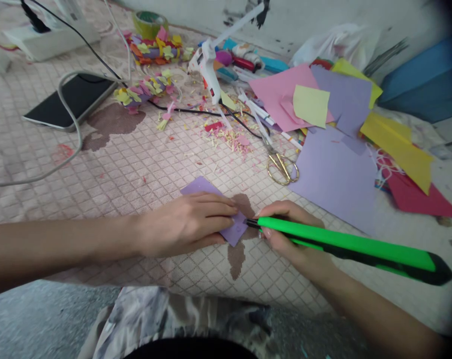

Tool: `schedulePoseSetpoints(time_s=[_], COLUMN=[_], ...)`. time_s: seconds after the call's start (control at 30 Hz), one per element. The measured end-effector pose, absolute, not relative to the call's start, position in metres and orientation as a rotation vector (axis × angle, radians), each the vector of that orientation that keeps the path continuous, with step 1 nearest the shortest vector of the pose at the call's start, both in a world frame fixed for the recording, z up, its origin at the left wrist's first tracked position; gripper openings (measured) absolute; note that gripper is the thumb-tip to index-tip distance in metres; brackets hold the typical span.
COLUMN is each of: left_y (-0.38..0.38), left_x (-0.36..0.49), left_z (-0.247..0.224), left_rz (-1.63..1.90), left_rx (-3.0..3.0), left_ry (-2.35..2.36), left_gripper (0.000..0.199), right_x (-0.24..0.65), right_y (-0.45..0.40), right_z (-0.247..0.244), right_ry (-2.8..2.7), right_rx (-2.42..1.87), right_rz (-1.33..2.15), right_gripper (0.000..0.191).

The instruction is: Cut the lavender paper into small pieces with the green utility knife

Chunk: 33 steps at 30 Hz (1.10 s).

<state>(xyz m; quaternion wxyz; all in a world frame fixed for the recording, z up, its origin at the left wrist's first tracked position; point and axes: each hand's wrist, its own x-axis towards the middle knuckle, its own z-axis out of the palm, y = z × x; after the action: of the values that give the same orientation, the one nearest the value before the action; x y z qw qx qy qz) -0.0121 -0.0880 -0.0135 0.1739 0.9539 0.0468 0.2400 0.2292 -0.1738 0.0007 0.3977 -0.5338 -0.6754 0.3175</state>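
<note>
Diamond-patterned cloth [147, 172] beneath purple paper [200, 186]

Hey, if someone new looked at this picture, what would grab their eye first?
Probably the bright green cutter in the right hand, its dark tip at the edge of the small purple paper under the left hand. Next might come the gold-handled scissors beyond the right hand, and the white glue gun among colourful scraps farther back.

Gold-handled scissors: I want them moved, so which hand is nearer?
Right. The right hand, holding the green cutter, is just below the scissors in view; the left hand, on the purple paper, is farther, lower left.
</note>
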Motion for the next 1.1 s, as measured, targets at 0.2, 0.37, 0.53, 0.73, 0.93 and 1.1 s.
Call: schedulePoseSetpoints(time_s=[0.2, 0.37, 0.53, 0.73, 0.93, 1.1], left_y=[-0.0824, -0.0829, -0.0842, -0.0846, -0.0851, -0.0845], left_x=[-0.0139, -0.0149, -0.0149, -0.0144, -0.0145, -0.0137], left_z=[-0.0186, -0.0192, -0.0182, -0.0203, -0.0218, -0.0223], left_rz=[0.539, 0.469, 0.486, 0.519, 0.586, 0.654], left_rx=[2.665, 2.635, 2.612, 2.603, 2.622, 2.633], left_ry=[0.151, 0.218, 0.294, 0.319, 0.329, 0.347], left_gripper=[0.039, 0.042, 0.042, 0.044, 0.049, 0.05], right_x=[0.2298, 0.2295, 0.2278, 0.2265, 0.2286, 0.2313], right_y=[-0.1736, -0.1732, -0.1718, -0.1709, -0.1717, -0.1744], right_z=[-0.0009, 0.001, 0.0019, 0.0025, 0.0023, -0.0028], right_ry=[-1.678, -1.681, -1.71, -1.707, -1.7, -1.653], right_rx=[-1.346, -1.359, -1.333, -1.328, -1.333, -1.32], right_rz=[0.812, 0.796, 0.772, 0.768, 0.773, 0.85], right_gripper=[0.014, 0.011, 0.011, 0.012, 0.012, 0.015])
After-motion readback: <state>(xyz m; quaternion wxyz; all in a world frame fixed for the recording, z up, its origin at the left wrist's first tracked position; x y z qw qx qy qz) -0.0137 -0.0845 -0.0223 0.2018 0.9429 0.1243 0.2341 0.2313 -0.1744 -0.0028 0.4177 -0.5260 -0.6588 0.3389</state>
